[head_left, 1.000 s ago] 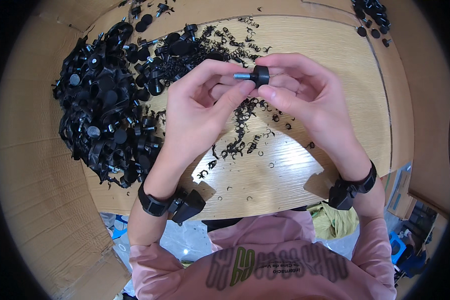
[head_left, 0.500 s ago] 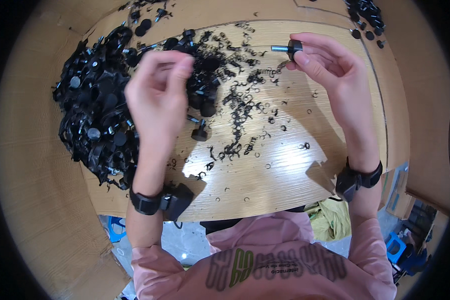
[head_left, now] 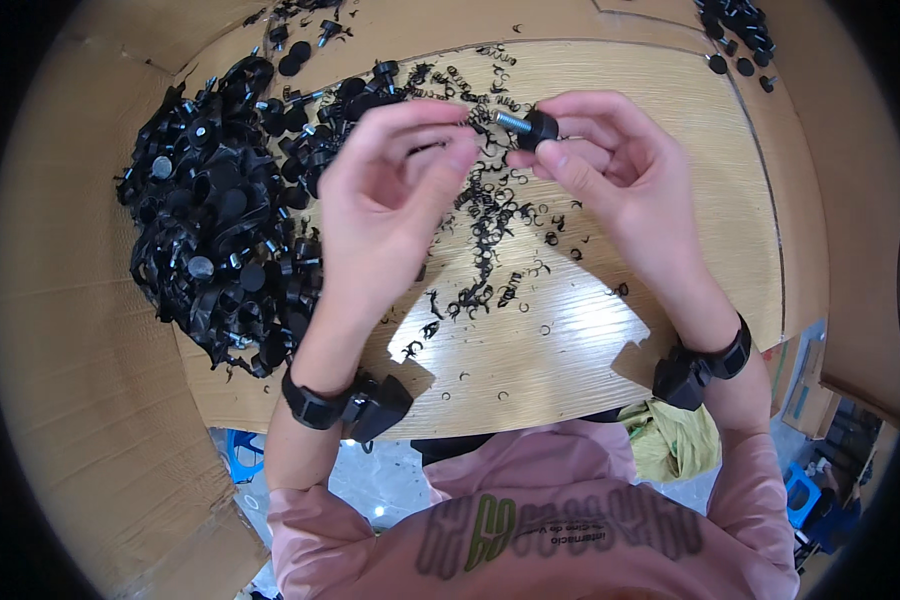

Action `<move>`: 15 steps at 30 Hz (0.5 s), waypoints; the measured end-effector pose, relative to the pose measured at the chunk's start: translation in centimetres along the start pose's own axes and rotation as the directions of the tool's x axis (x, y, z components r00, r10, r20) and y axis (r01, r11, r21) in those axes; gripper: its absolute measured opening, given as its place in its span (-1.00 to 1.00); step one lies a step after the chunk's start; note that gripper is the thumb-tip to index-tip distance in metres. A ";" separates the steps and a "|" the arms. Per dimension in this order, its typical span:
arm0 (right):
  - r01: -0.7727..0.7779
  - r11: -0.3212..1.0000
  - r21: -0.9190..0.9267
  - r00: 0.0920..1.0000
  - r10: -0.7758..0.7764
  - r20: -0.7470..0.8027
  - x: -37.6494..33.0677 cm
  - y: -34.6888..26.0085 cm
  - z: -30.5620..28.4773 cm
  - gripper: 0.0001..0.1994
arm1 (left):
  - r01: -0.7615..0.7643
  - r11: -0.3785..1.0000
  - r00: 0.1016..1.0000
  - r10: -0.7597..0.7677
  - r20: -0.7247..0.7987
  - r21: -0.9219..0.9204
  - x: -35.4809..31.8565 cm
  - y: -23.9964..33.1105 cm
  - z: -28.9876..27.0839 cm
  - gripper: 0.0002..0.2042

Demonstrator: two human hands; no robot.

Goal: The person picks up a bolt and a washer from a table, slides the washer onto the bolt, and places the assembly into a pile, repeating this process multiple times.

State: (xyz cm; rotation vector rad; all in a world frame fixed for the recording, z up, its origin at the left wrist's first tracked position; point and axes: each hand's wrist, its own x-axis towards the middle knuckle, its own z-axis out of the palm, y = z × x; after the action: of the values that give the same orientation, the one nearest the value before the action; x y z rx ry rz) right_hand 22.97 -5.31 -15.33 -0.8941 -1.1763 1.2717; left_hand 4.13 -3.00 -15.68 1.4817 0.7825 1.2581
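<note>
My right hand [head_left: 620, 160] pinches a screw with a round black head [head_left: 542, 127] between thumb and fingers. Its bare threaded shank points left, toward my other hand. Just short of the shank tip is my left hand [head_left: 390, 190], thumb and forefinger apart, with nothing visible between them. Below and between both hands lie many thin black curls and rings of trimmed material [head_left: 485, 225] on the wood-grain board.
A big heap of similar black-headed screws, with ragged black flaps among them [head_left: 205, 215], fills the board's left side. More screws [head_left: 745, 45] lie on cardboard at the far right. Tall cardboard walls [head_left: 80, 260] stand left and right. The board [head_left: 710, 220] ends near my body.
Both hands have come together over the middle: the left moved right, the right moved left and slightly down with the screw. My left thumb and forefinger have parted.
</note>
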 end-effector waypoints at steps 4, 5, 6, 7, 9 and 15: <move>0.004 0.999 -0.043 1.000 -0.004 0.011 -0.7 0.4 0.8 -0.69 | 0.065 0.994 0.997 -0.063 0.036 -0.085 -0.6 -0.4 0.9 -0.78; 0.004 0.999 -0.048 1.000 -0.004 0.011 -0.8 0.5 0.9 -0.69 | 0.121 0.984 0.992 -0.117 0.037 -0.129 -0.6 -0.2 0.9 -0.79; 0.007 1.000 -0.030 1.000 -0.007 0.021 -1.0 0.7 1.1 -0.69 | 0.175 0.969 0.984 -0.171 0.041 -0.173 -0.7 -0.2 0.9 -0.80; 0.009 1.000 -0.011 0.999 -0.008 0.032 -1.0 0.8 1.2 -0.70 | 0.163 0.970 0.987 -0.158 0.039 -0.182 -0.7 -0.2 0.8 -0.82; -0.020 1.000 0.009 0.999 0.020 0.031 -0.9 0.7 1.3 -0.70 | 0.132 0.981 0.991 -0.128 0.042 -0.142 -0.8 -0.8 0.4 -0.86; -0.106 0.991 -0.076 0.985 0.115 0.129 -0.6 -0.2 0.7 -0.77 | 0.094 0.994 0.995 -0.092 -0.036 0.052 -0.1 -0.5 -0.7 -0.94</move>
State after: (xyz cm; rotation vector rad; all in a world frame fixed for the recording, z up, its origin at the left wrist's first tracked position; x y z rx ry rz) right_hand 22.37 -6.04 -15.07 -0.9476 -1.2974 1.4054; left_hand 3.55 -2.75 -16.25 1.4536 0.9032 1.2029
